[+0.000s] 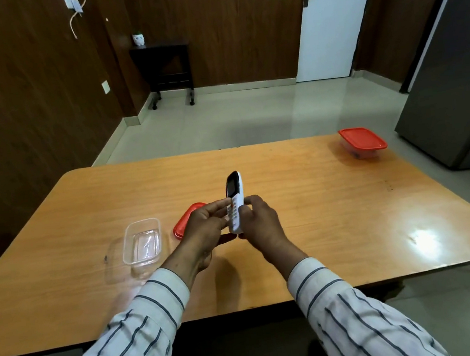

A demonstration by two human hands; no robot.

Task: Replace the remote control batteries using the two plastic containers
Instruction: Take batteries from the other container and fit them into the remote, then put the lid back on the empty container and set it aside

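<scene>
A white remote control (234, 195) with a dark screen stands nearly upright above the table's middle, held between both hands. My left hand (204, 229) grips its left side, fingertips on the buttons. My right hand (261, 223) wraps the back and right side. A clear plastic container (141, 244) with no lid sits open on the table to the left. Its red lid (186, 220) lies flat just behind my left hand, partly hidden. A second container with a red lid on it (363, 142) stands at the far right corner; its contents are hard to make out.
The wooden table (335, 225) has rounded corners and a glossy top. A grey fridge (457, 79) stands right of the table. A small dark side table (165, 65) and a white door (333, 20) are across the tiled floor.
</scene>
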